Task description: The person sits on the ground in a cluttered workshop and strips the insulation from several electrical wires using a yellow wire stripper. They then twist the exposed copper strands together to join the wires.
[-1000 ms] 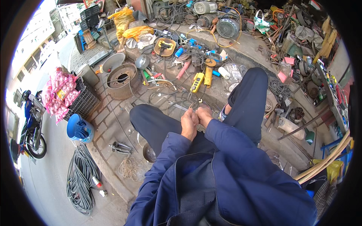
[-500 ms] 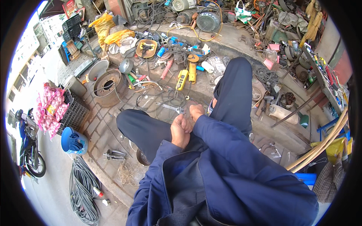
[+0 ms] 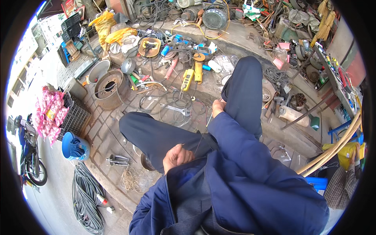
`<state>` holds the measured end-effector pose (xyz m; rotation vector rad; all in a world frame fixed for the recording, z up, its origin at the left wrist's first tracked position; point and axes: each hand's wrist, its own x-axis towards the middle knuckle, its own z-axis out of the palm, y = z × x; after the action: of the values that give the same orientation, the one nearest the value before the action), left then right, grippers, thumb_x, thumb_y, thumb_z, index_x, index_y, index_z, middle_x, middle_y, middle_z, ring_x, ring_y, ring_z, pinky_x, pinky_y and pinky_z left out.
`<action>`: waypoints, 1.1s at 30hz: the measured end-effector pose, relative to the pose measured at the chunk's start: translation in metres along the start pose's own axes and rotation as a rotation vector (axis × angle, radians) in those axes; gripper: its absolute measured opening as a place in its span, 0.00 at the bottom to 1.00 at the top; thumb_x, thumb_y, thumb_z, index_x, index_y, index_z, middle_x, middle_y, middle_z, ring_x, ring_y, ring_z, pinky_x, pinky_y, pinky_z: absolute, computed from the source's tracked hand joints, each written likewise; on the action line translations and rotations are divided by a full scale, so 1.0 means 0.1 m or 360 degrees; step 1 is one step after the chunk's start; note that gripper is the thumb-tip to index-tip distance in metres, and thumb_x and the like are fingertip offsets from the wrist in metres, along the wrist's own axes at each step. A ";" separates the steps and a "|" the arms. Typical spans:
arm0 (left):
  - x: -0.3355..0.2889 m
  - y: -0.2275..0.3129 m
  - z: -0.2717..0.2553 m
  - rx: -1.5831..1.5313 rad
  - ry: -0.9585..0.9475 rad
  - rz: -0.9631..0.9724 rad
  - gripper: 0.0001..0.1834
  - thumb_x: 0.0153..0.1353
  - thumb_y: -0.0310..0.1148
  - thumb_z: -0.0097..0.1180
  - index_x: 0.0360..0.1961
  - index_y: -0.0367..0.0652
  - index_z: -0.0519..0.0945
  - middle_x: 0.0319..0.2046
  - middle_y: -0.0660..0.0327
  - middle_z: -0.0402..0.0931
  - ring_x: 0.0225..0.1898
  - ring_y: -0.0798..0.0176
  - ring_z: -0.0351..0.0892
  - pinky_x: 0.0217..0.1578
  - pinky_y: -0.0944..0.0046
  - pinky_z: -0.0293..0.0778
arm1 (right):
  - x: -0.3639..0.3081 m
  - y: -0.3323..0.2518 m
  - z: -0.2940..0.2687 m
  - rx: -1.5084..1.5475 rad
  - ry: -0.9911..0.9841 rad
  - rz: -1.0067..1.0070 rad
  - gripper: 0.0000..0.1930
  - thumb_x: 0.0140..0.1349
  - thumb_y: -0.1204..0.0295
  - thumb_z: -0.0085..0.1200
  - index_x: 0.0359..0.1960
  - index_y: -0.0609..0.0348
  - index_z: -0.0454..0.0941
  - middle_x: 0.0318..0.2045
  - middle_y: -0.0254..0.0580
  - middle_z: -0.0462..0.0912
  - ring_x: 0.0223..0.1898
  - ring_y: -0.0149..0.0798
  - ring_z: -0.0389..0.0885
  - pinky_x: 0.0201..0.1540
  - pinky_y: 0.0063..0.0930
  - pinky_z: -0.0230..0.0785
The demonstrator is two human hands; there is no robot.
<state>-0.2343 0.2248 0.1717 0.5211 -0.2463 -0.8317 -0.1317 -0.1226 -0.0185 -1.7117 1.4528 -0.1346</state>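
My left hand (image 3: 177, 157) is closed in a fist just over my left thigh; whatever it holds is hidden by the fingers. Beside my right knee, my right hand (image 3: 218, 107) is closed, with a thin pale stick-like piece (image 3: 209, 118) showing at its fingers. A fine dark strand (image 3: 200, 141) seems to run between the two hands across my lap. On the ground past my knees lie a steel adjustable wrench (image 3: 176, 109) and loops of thin wire (image 3: 190, 117). Farther off is a yellow push-button control box (image 3: 187, 80).
A rusty wheel rim (image 3: 111, 102), a black crate (image 3: 74, 118) with pink net bags and a blue bucket (image 3: 76, 152) stand left. Coiled cable (image 3: 87, 203) lies lower left. A hammer (image 3: 278, 102) rests right of my right knee. Tools and motors crowd the back.
My hands, together in front of me before, are now apart. The left has drawn back toward my body, and the right has moved forward and right beside my knee.
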 end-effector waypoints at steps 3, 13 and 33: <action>-0.10 0.12 0.04 0.0043 -0.0032 0.0069 0.31 0.75 0.41 0.36 0.09 0.49 0.59 0.09 0.64 0.56 0.17 0.64 0.52 0.27 0.61 0.55 | 0.21 0.05 0.02 0.0463 -0.0085 0.0176 0.08 0.62 0.69 0.51 0.34 0.62 0.78 0.30 0.46 0.76 0.31 0.45 0.74 0.34 0.38 0.67; 0.74 0.61 0.07 -0.0472 0.0103 0.0073 0.26 0.74 0.40 0.38 0.13 0.51 0.58 0.11 0.69 0.50 0.18 0.67 0.52 0.29 0.63 0.57 | -0.86 -0.47 0.02 0.0783 -0.1123 -0.0407 0.18 0.72 0.56 0.49 0.36 0.60 0.76 0.27 0.38 0.79 0.20 0.29 0.74 0.19 0.25 0.62; 1.53 1.33 0.00 -0.0897 0.0232 0.0430 0.14 0.67 0.33 0.42 0.22 0.48 0.67 0.16 0.69 0.57 0.22 0.66 0.57 0.35 0.61 0.60 | -1.55 -0.45 -0.13 0.0457 -0.1053 -0.0241 0.34 0.69 0.41 0.44 0.55 0.64 0.74 0.43 0.45 0.82 0.42 0.38 0.80 0.50 0.42 0.68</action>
<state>-0.0490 0.1831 0.2434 0.0151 0.0570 -0.5609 -0.1540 -0.0004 0.0857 -1.4358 0.7748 0.1297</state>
